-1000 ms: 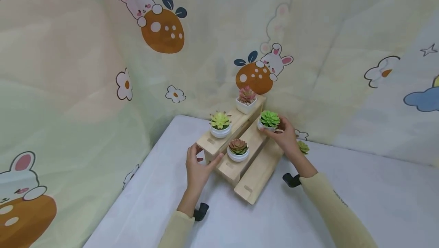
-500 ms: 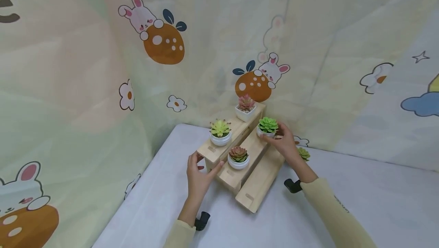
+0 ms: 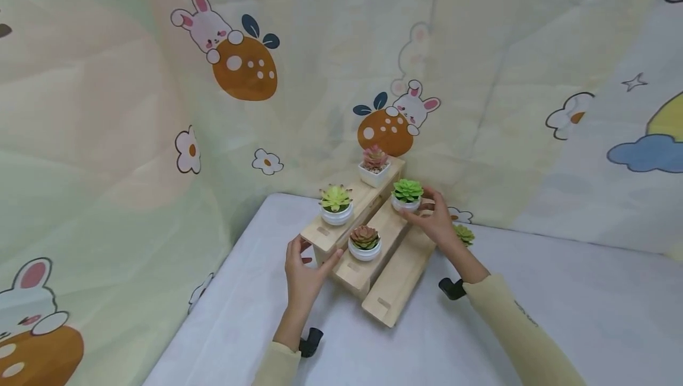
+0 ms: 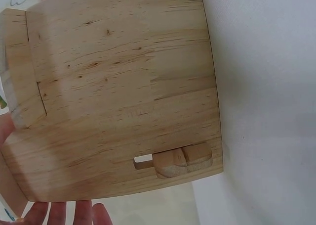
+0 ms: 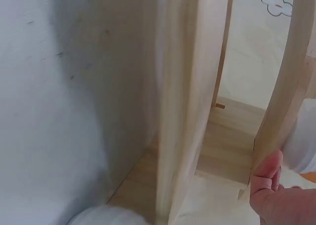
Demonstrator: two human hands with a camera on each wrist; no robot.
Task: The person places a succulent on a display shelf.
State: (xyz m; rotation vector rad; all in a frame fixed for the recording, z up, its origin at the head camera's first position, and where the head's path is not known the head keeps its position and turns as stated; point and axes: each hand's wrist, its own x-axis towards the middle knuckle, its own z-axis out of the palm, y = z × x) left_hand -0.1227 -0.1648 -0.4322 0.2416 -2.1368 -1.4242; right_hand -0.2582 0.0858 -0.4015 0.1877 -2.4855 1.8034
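A tiered wooden plant stand (image 3: pixel 396 282) stands on the table; its broad side panel (image 4: pixel 113 81) fills the left wrist view. My left hand (image 3: pixel 305 273) grips that side, thumb at the front and fingers behind; fingertips (image 4: pixel 83 212) show below the panel's edge. On the middle tier, at its far end, my right hand (image 3: pixel 437 220) holds the white pot (image 5: pixel 303 136) of a bright green succulent (image 3: pixel 408 190), its thumb (image 5: pixel 269 165) against the pot. A reddish-brown succulent (image 3: pixel 365 236) sits nearer on that tier. The top tier bears a yellow-green succulent (image 3: pixel 335 199) and a pink one (image 3: pixel 375 158).
Another green succulent (image 3: pixel 464 234) is partly hidden behind my right wrist. A white rounded thing (image 5: pixel 106 217) shows low in the right wrist view. A printed cloth backdrop (image 3: pixel 315 66) rises behind the white-covered table (image 3: pixel 533 291).
The head view has shifted, so everything sits slightly lower and further left in it. Both hands keep much the same place on the stand and the green succulent's pot.
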